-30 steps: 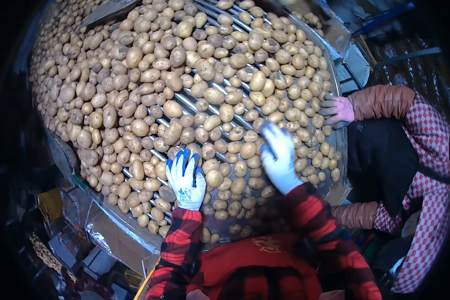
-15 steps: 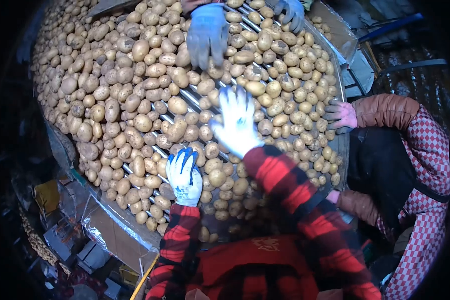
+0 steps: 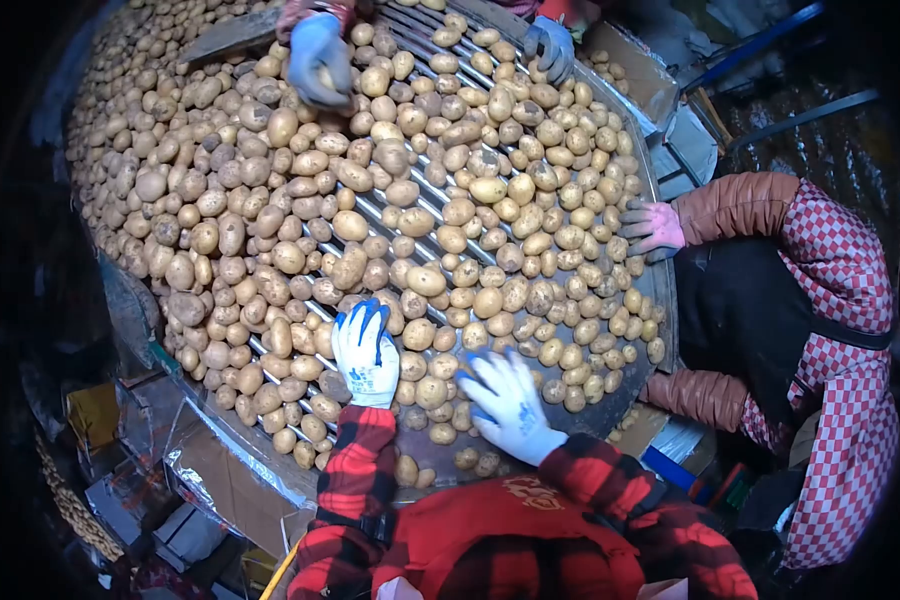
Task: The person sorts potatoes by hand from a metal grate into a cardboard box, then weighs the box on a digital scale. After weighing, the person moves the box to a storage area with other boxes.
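Potatoes (image 3: 230, 235) cover a large sorting surface with metal rollers (image 3: 435, 200) running diagonally through its middle. My left hand (image 3: 365, 355), in a white glove with blue fingertips, rests on potatoes at the lower centre. Its fingers are spread a little and hold nothing that shows. To its right, my right hand (image 3: 508, 400) is in a matching glove, slightly blurred, with fingers apart. It lies over the near edge of the potatoes, beside bare dark surface (image 3: 590, 420), and nothing shows in its grasp.
Across the surface, a person's blue-gloved hand (image 3: 320, 65) is among potatoes, and another blue glove (image 3: 550, 48) rests at the far edge. A co-worker in a checked garment (image 3: 850, 400) stands at the right, one pink glove (image 3: 653, 230) on the rim. Cardboard (image 3: 235, 480) lies lower left.
My right hand has come back from the middle of the rollers to the near edge. The far person's blue-gloved hand has moved left. More rollers show. My left hand has hardly moved.
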Demonstrator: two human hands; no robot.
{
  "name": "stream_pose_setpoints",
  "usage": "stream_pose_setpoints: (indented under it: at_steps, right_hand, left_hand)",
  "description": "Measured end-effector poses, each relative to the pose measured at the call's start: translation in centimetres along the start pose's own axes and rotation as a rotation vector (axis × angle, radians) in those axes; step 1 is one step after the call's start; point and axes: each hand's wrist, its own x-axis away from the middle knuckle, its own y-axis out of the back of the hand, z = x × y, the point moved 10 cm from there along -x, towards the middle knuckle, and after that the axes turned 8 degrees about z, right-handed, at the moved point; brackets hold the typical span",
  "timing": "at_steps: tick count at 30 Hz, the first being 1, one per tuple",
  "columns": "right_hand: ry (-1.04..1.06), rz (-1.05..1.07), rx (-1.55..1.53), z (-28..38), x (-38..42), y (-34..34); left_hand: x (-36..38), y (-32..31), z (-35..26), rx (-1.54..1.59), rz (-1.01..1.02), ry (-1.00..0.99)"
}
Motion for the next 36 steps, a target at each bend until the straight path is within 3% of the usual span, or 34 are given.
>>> stream_pose_setpoints:
  at_steps: [4, 7, 12, 20, 21, 22, 24, 27, 29, 32, 34, 36]
  right_hand:
    - [-0.187, -0.068, 0.145, -3.2, 3.4, 1.4]
    - [-0.205, -0.087, 0.194, -3.7, 4.2, 0.4]
    - [-0.211, 0.193, 0.438, -3.6, 3.1, -6.7]
    - [-0.173, 0.219, 0.520, -4.3, 3.0, -7.3]
    - [-0.229, 0.341, 0.618, -4.5, 2.9, -7.5]
    - [-0.218, 0.325, 0.606, -4.5, 2.9, -7.5]
    - [-0.208, 0.310, 0.599, -4.6, 2.8, -7.3]
    - [-0.228, 0.358, 0.576, -4.6, 3.2, -7.4]
    - [-0.209, 0.335, 0.652, -3.9, 2.7, -6.6]
    - [-0.205, 0.308, 0.614, -3.9, 3.2, -6.6]
    - [-0.202, 0.299, 0.605, -3.4, 3.3, -6.1]
    - [-0.128, 0.141, 0.439, -2.8, 3.7, -4.6]
  left_hand:
    - [0.1, -0.2, 0.3, -0.008, -0.029, -0.004]
    - [0.3, -0.3, 0.5, -0.004, -0.045, 0.000]
    - [0.3, 0.3, 0.1, 0.003, -0.058, -0.005]
    - [0.2, 0.0, 0.0, 0.026, -0.072, 0.033]
    - [0.3, 0.0, -0.1, 0.036, -0.067, 0.062]
    - [-0.1, 0.4, -0.5, 0.058, -0.061, 0.112]
    - [-1.5, 2.7, -2.6, 0.068, -0.098, 0.147]
    - [-6.4, 10.6, -8.3, 0.048, -0.275, -0.009]
    - [-8.8, 12.2, -9.6, 0.096, -0.338, -0.147]
    - [-7.6, 8.0, -10.7, 0.113, -0.157, -0.150]
    - [-2.5, 2.0, -12.0, -0.023, 0.044, -0.180]
    - [3.4, -3.1, -12.6, -0.065, 0.286, -0.216]
